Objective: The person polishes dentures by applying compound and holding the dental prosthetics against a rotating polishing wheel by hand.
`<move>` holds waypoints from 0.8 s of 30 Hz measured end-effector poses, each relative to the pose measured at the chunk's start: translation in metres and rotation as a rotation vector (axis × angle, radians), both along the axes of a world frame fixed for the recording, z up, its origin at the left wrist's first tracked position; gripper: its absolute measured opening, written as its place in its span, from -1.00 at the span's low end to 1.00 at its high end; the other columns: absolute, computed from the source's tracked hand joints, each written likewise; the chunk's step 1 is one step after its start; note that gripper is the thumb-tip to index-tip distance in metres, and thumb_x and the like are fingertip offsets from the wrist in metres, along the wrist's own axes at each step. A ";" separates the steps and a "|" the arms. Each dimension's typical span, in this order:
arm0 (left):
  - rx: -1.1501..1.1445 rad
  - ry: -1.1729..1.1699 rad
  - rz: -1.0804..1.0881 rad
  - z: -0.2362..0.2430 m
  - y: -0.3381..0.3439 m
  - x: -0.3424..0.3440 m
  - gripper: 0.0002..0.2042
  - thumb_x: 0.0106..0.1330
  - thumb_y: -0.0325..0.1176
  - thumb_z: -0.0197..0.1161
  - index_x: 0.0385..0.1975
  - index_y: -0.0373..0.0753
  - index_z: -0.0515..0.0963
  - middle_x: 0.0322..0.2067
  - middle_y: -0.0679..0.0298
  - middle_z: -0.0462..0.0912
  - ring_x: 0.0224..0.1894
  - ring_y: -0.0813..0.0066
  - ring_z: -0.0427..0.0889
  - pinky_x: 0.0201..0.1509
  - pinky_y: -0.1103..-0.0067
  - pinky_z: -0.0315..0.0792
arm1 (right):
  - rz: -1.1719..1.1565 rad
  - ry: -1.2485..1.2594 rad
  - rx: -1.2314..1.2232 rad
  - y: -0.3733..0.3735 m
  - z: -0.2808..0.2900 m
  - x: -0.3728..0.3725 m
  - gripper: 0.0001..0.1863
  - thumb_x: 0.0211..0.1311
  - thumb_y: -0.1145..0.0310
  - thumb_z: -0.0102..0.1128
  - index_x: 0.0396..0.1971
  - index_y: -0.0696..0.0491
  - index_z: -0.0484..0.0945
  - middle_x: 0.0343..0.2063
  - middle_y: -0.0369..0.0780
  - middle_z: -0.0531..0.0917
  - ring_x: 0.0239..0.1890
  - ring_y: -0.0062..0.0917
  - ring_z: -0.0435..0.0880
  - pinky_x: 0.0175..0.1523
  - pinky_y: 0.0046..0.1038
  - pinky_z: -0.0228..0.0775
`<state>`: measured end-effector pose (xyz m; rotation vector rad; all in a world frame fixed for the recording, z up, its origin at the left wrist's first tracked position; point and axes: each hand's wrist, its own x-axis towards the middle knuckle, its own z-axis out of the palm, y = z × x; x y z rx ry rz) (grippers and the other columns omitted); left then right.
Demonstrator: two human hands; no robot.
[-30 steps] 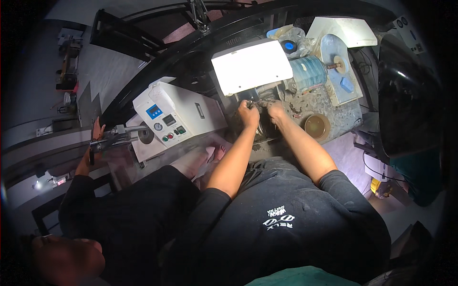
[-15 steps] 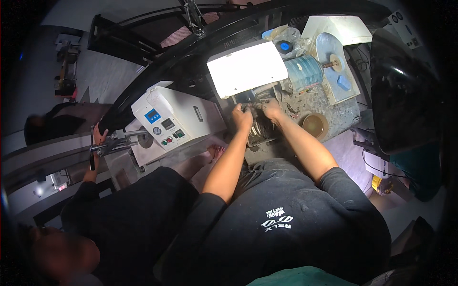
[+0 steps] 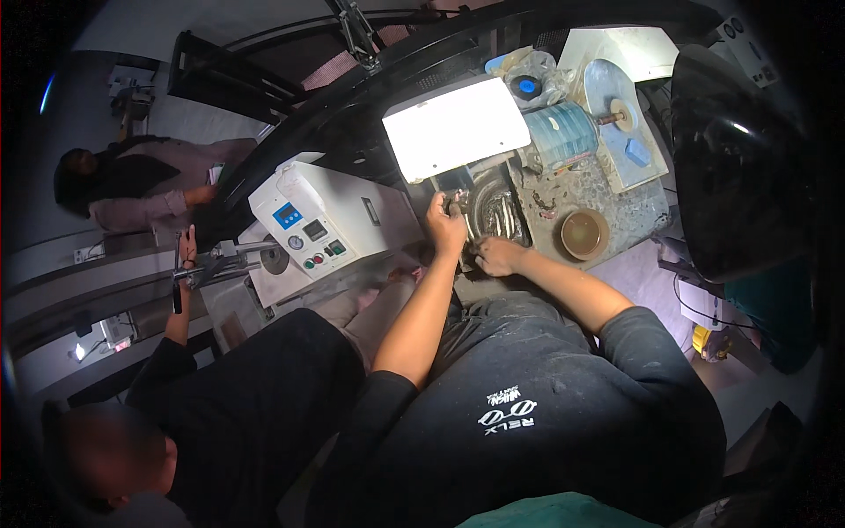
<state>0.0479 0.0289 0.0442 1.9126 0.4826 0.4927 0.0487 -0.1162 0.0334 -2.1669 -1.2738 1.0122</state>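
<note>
Both hands work at a dark, wet basin (image 3: 499, 204) in the bench, its bottom covered with shiny grey slurry. My left hand (image 3: 447, 226) is at the basin's left side, fingers curled and thumb up, pinching something too small and dark to make out. At the near edge of the basin, my right hand (image 3: 500, 256) has its fingers bent inward and closed. Whatever those fingers hold is hidden. A white, brightly lit cover (image 3: 456, 128) stands just beyond the basin.
A brown bowl of cloudy liquid (image 3: 584, 234) stands right of the basin. Behind it are a blue water jug (image 3: 561, 134) and a blue block (image 3: 636, 153). A white machine with a control panel (image 3: 330, 224) sits left. A co-worker's hand (image 3: 187, 248) grips a lever there.
My right hand has moved from the basin's far right side to its near edge, uncovering the slurry. My left hand stays nearly in place. At far left, a background person has shifted.
</note>
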 end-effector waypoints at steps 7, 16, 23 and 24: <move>-0.027 -0.042 -0.024 -0.004 -0.017 0.003 -0.88 0.04 -0.70 0.04 -0.40 -0.43 0.41 -0.53 0.11 0.52 -0.44 0.44 0.52 -0.33 0.55 0.36 | -0.399 0.204 0.254 -0.034 -0.035 0.047 -0.65 0.02 0.30 -0.06 -0.26 0.18 0.57 -0.27 0.07 0.59 -0.20 -0.06 0.56 -0.03 -0.24 0.38; 0.055 0.132 0.021 -0.023 -0.019 0.005 -0.86 -0.03 -0.58 0.13 -0.44 -0.47 0.46 -0.55 -0.13 0.53 -0.42 -0.02 0.59 -0.34 0.37 0.40 | -0.827 -0.086 0.398 0.000 0.029 0.048 -0.63 -0.03 0.34 0.07 -0.21 0.22 0.55 -0.21 0.08 0.57 -0.11 -0.06 0.53 0.09 -0.29 0.32; 0.038 0.207 0.070 -0.013 -0.019 0.023 -0.91 -0.04 -0.55 0.10 -0.55 -0.46 0.48 -0.57 -0.09 0.55 -0.48 0.05 0.59 -0.36 0.39 0.40 | -1.301 0.491 0.459 0.011 -0.015 0.066 -0.79 -0.07 0.48 0.24 -0.38 0.26 0.60 -0.47 -0.14 0.65 -0.47 -0.49 0.56 -0.31 -0.44 0.38; 0.028 0.222 0.054 -0.012 -0.017 0.026 -0.91 -0.04 -0.54 0.11 -0.57 -0.45 0.48 -0.59 -0.08 0.55 -0.50 0.07 0.58 -0.37 0.39 0.40 | -1.332 0.605 0.534 0.014 -0.015 0.067 -0.80 -0.08 0.49 0.24 -0.40 0.27 0.59 -0.49 -0.15 0.63 -0.48 -0.48 0.55 -0.33 -0.42 0.38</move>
